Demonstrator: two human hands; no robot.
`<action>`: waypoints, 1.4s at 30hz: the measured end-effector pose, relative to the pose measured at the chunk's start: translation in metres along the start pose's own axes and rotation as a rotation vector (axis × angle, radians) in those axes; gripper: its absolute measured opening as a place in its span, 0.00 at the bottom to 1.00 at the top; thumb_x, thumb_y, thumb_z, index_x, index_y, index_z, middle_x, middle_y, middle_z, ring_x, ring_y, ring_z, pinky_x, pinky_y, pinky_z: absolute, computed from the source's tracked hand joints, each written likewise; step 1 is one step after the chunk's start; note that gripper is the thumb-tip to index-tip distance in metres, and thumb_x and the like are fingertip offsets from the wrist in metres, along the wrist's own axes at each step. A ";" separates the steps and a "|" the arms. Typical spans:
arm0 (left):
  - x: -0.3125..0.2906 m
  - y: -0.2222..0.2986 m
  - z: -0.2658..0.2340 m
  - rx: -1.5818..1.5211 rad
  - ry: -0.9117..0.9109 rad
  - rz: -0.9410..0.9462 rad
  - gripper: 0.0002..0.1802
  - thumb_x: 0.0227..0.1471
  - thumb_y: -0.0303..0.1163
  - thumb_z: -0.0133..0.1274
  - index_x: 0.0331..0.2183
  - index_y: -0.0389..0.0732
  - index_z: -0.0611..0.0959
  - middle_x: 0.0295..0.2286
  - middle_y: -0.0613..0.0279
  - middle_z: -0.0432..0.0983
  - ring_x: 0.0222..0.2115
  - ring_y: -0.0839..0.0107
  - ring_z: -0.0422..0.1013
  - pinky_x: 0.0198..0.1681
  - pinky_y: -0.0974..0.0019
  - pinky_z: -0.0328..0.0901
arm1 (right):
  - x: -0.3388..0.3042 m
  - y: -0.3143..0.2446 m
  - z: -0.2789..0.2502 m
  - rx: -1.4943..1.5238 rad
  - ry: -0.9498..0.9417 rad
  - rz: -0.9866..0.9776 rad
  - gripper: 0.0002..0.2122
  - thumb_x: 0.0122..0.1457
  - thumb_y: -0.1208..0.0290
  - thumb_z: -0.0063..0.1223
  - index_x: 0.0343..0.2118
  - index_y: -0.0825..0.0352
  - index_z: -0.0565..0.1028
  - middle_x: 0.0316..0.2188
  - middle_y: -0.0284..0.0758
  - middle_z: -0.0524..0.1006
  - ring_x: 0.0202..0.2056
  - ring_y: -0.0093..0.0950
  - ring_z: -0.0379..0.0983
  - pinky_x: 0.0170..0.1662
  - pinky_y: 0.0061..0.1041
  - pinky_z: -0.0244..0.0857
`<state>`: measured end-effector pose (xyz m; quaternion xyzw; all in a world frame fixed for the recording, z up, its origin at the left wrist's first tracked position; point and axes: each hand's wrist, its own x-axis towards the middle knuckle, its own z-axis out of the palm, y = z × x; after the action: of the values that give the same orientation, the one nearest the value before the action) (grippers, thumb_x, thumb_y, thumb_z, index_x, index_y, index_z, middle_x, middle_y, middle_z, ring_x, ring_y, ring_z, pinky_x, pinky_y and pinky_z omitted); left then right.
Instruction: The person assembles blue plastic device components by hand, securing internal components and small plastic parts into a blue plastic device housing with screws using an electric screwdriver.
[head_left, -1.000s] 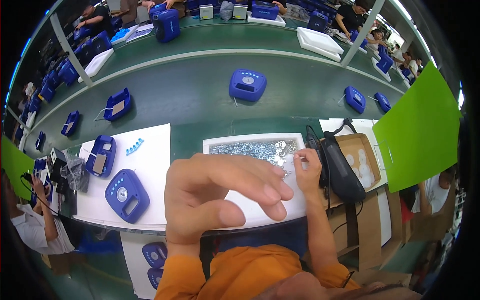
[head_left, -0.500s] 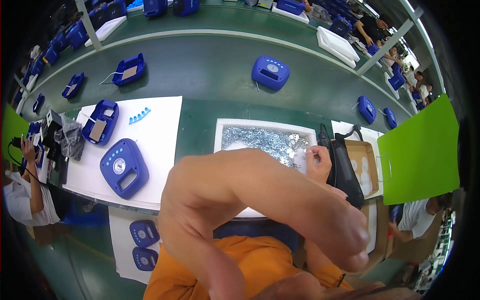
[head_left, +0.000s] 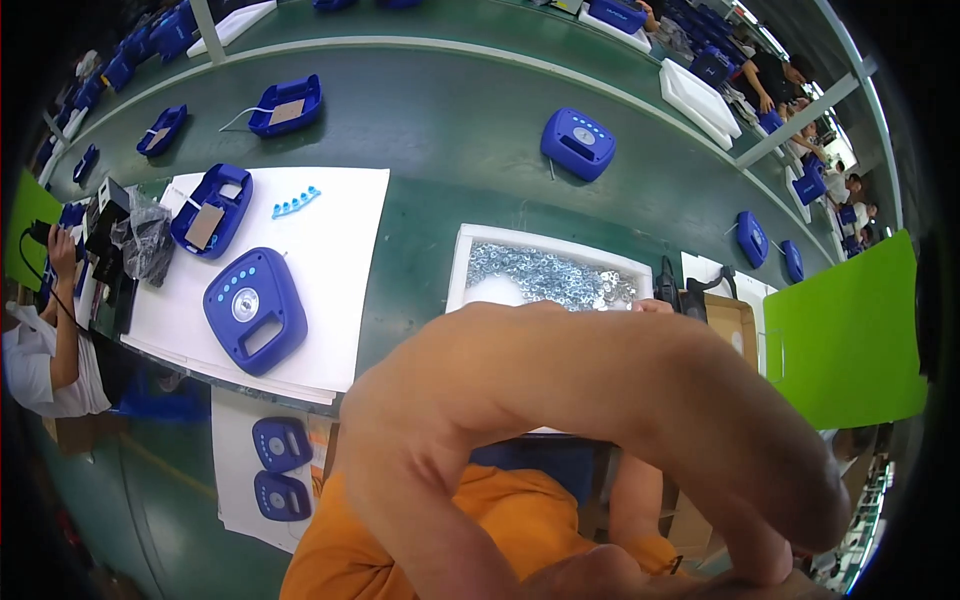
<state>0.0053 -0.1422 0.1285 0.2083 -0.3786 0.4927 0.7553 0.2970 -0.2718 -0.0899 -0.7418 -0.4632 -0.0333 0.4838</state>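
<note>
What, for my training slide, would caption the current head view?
Left hand large in the foreground, right hand at the right end of a white tray of metal parts.

Orange top (head_left: 520,508) with matching orange sleeves (head_left: 650,552), bare right forearm (head_left: 636,492), bare hands (head_left: 654,306).

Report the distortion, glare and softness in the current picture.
Head view, foreground: the left hand looms oversized and soft near the lens, hiding most of the right hand; head view, top: the fisheye bends the pale rail into an arc; head view, middle: bright glints speckle the metal parts; head view, corners: black.
</note>
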 end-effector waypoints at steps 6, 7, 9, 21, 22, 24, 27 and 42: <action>-0.007 0.008 0.004 0.014 -0.008 -0.022 0.34 0.62 0.42 0.73 0.52 0.17 0.85 0.50 0.37 0.87 0.51 0.48 0.84 0.61 0.50 0.74 | -0.001 0.021 -0.002 -0.038 -0.016 0.104 0.04 0.69 0.78 0.64 0.38 0.73 0.83 0.38 0.37 0.83 0.38 0.30 0.81 0.42 0.28 0.75; -0.007 0.011 0.006 0.028 -0.010 -0.024 0.34 0.62 0.42 0.73 0.52 0.18 0.85 0.50 0.38 0.87 0.51 0.48 0.84 0.61 0.50 0.74 | -0.001 0.021 0.000 -0.028 -0.026 0.100 0.04 0.69 0.78 0.64 0.38 0.73 0.83 0.38 0.37 0.83 0.38 0.30 0.81 0.42 0.28 0.75; -0.008 0.015 0.011 0.055 -0.016 -0.027 0.34 0.61 0.42 0.73 0.52 0.18 0.85 0.50 0.38 0.87 0.51 0.48 0.84 0.61 0.50 0.74 | 0.000 0.019 0.005 0.017 -0.038 0.133 0.03 0.69 0.78 0.64 0.38 0.72 0.83 0.38 0.36 0.83 0.38 0.29 0.80 0.42 0.28 0.74; -0.014 0.009 0.009 0.036 -0.025 -0.111 0.33 0.60 0.41 0.73 0.52 0.19 0.85 0.49 0.39 0.88 0.50 0.50 0.85 0.60 0.52 0.74 | -0.002 0.008 -0.008 -0.028 -0.039 0.052 0.03 0.70 0.77 0.63 0.38 0.72 0.83 0.38 0.35 0.82 0.38 0.27 0.79 0.43 0.26 0.73; -0.015 0.009 0.011 0.047 -0.023 -0.116 0.33 0.60 0.41 0.73 0.52 0.19 0.86 0.49 0.40 0.88 0.50 0.50 0.85 0.59 0.52 0.74 | -0.001 0.008 -0.006 -0.020 -0.048 0.052 0.03 0.70 0.77 0.63 0.38 0.72 0.83 0.38 0.35 0.82 0.38 0.27 0.79 0.43 0.26 0.73; -0.015 0.010 0.014 0.069 -0.019 -0.124 0.33 0.60 0.41 0.73 0.52 0.19 0.86 0.49 0.40 0.88 0.50 0.50 0.85 0.59 0.52 0.74 | 0.000 0.009 -0.002 0.024 -0.052 0.048 0.04 0.70 0.77 0.63 0.39 0.72 0.83 0.38 0.35 0.82 0.38 0.26 0.79 0.43 0.27 0.73; -0.014 0.002 0.011 0.068 -0.017 -0.150 0.32 0.60 0.41 0.73 0.52 0.20 0.86 0.49 0.40 0.88 0.50 0.51 0.85 0.59 0.52 0.75 | 0.000 0.006 -0.004 0.017 -0.044 0.066 0.04 0.70 0.77 0.63 0.39 0.73 0.82 0.38 0.35 0.82 0.38 0.26 0.79 0.43 0.27 0.73; -0.012 0.013 -0.008 0.051 0.026 -0.259 0.31 0.58 0.39 0.74 0.52 0.21 0.87 0.48 0.42 0.88 0.49 0.53 0.85 0.58 0.54 0.75 | -0.006 0.021 -0.009 0.033 -0.047 0.131 0.04 0.71 0.77 0.63 0.40 0.72 0.82 0.38 0.34 0.82 0.39 0.24 0.77 0.44 0.25 0.71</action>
<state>-0.0059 -0.1386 0.1133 0.2685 -0.3262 0.4029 0.8119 0.3122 -0.2844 -0.1029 -0.7631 -0.4252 0.0235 0.4861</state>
